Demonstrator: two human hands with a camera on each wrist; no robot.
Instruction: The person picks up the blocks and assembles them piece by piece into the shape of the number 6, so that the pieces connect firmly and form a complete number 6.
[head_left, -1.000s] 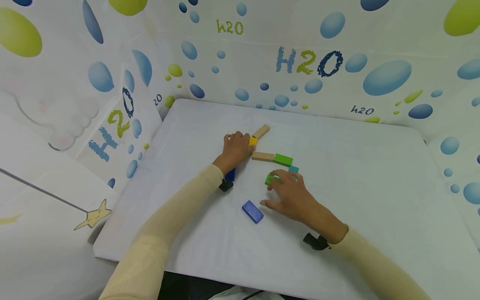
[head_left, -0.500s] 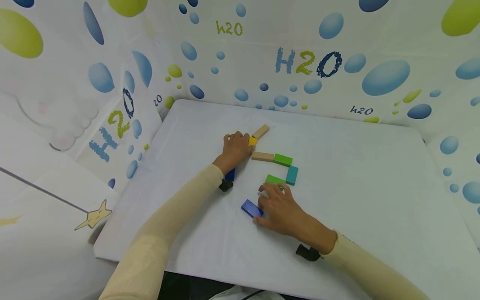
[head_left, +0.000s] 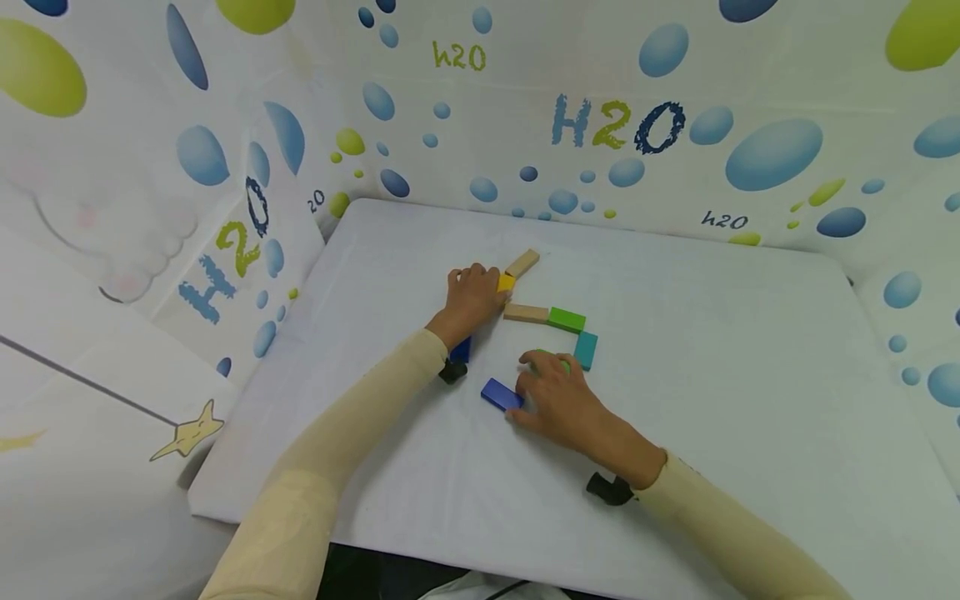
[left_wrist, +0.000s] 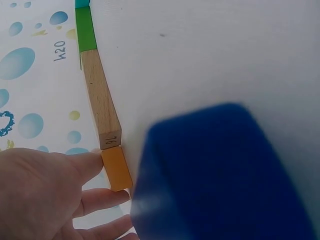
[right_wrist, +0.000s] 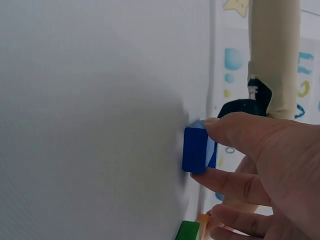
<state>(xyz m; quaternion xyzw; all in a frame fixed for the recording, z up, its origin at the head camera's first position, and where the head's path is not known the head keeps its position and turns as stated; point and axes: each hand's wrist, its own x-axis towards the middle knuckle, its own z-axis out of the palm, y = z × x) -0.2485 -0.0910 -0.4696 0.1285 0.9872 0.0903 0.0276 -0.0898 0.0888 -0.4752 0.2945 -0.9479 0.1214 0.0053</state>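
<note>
My right hand (head_left: 558,404) pinches a blue block (head_left: 500,394) between thumb and index finger; the right wrist view shows the same blue block (right_wrist: 195,150) with a fingertip at each end. Farther back, my left hand (head_left: 472,300) holds a yellow block (head_left: 506,282) at the line's bend, its thumb and a finger on opposite sides of that yellow block (left_wrist: 116,169). Its end meets a plain wooden block (left_wrist: 102,100). A green block (head_left: 567,320) and a teal block (head_left: 586,351) continue the line. Right-hand fingers mostly hide another green block (head_left: 564,365).
Another plain wooden block (head_left: 522,263) angles away behind the yellow one. A dark blue block (head_left: 461,349) stands beside my left wrist, large and blurred in the left wrist view. The white-covered table (head_left: 720,333) meets a printed backdrop (head_left: 525,142) behind.
My right hand has moved left and toward me from the near green block and taken hold of the blue block, which has shifted slightly away from me. My left hand stays put.
</note>
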